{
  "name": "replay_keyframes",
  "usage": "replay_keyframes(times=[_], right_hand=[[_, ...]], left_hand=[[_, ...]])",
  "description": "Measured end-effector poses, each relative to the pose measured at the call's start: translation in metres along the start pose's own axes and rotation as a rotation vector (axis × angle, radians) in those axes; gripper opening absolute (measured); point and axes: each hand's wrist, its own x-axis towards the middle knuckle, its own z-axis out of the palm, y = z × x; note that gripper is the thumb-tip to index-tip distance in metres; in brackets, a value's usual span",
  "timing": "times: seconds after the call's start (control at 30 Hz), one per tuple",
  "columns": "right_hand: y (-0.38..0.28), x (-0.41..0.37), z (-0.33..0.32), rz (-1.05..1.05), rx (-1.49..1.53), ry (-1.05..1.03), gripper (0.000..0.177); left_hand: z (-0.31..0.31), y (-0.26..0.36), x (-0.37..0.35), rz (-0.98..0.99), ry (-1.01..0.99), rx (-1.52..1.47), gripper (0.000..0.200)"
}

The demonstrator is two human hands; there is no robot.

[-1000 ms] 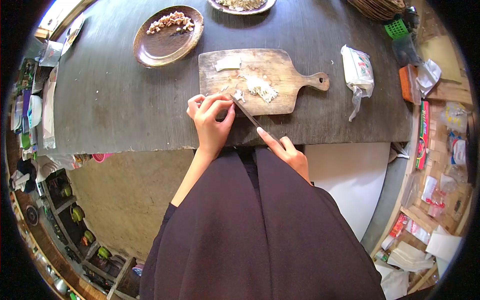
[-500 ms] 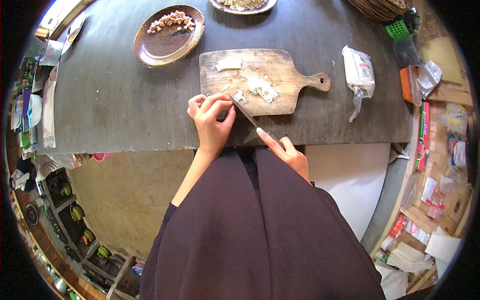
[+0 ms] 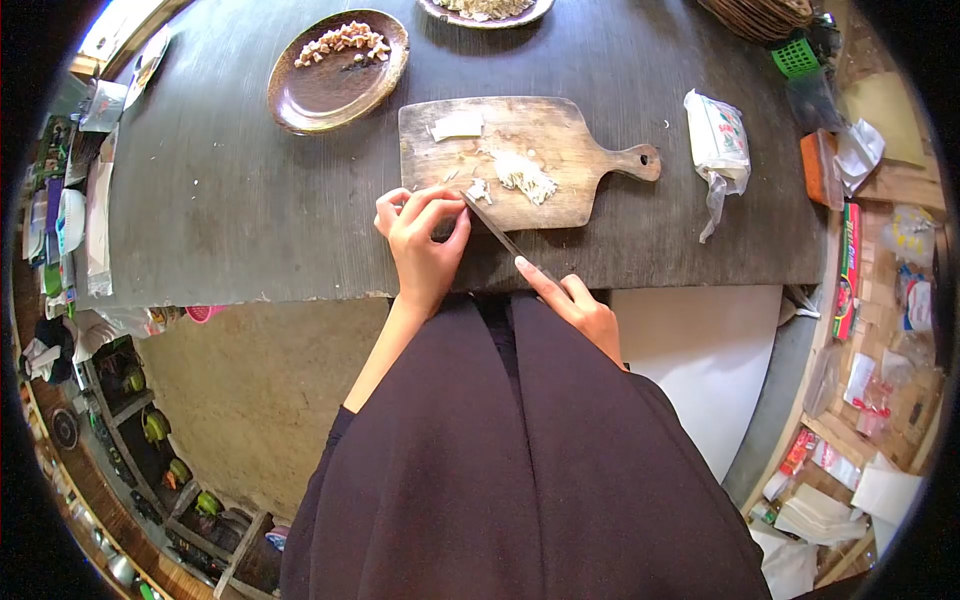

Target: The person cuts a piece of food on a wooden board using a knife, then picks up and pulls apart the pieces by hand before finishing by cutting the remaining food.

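My right hand (image 3: 578, 312) is closed round the handle of a knife (image 3: 494, 230), its index finger stretched along the top. The blade reaches up and left to the lower left part of a wooden cutting board (image 3: 560, 130). My left hand (image 3: 428, 240) is at the board's lower left corner, fingers bent and pinched beside the knife tip; what they hold is hidden. Small white shreds (image 3: 479, 190) lie just right of those fingertips. A larger pile of white strips (image 3: 525, 177) is mid-board, and a flat white piece (image 3: 457, 126) lies at the upper left.
A brown plate (image 3: 330, 95) with chopped pieces stands on the dark table (image 3: 250, 200) beyond the board's left. Another plate (image 3: 488, 20) with shreds is at the top edge. A white plastic packet (image 3: 718, 145) lies right of the board's handle.
My right hand and the knife have shifted very slightly right. My left hand stays at the same corner of the board.
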Motion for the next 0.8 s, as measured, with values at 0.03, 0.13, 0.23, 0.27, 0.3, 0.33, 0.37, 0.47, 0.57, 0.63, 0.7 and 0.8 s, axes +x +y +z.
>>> replay_keyframes(times=[0.03,0.13,0.23,0.27,0.3,0.33,0.37,0.47,0.57,0.63,0.7,0.8], right_hand=[[-0.002,0.001,-0.002,0.018,0.016,-0.01,0.064],[-0.005,0.003,-0.005,0.032,0.017,-0.012,0.062],[-0.001,0.007,0.002,0.001,-0.014,0.054,0.06],[-0.001,0.006,0.002,-0.003,-0.014,0.056,0.06],[0.0,0.006,0.001,-0.005,-0.011,0.071,0.059],[0.0,0.005,0.001,-0.007,-0.007,0.082,0.058],[0.0,0.004,0.001,-0.005,-0.009,0.08,0.058],[0.0,0.002,-0.001,0.014,-0.005,0.025,0.057],[-0.005,0.003,-0.008,0.038,0.004,-0.027,0.056],[-0.005,0.005,-0.01,0.039,0.013,-0.043,0.057],[0.0,0.005,-0.002,0.009,-0.003,-0.002,0.057],[0.002,0.007,0.0,-0.015,-0.027,0.038,0.058]], left_hand=[[0.0,0.0,0.0,0.005,0.004,-0.001,0.015],[0.001,0.002,0.0,-0.031,0.02,-0.013,0.014],[0.001,0.002,-0.001,-0.032,0.022,0.004,0.014],[0.001,0.001,-0.001,-0.031,0.026,0.006,0.014],[0.002,0.0,-0.001,-0.03,0.021,0.006,0.014],[0.001,-0.001,-0.002,-0.033,0.013,0.007,0.014],[0.001,-0.001,-0.003,-0.035,0.012,0.005,0.014],[0.001,-0.003,-0.003,-0.064,0.004,-0.013,0.014],[0.001,-0.002,-0.002,-0.075,0.008,-0.045,0.013],[-0.002,0.002,0.0,-0.067,0.023,-0.012,0.014],[-0.002,0.002,0.0,-0.066,0.02,-0.014,0.014],[-0.001,0.001,0.0,-0.063,0.017,-0.014,0.014]])
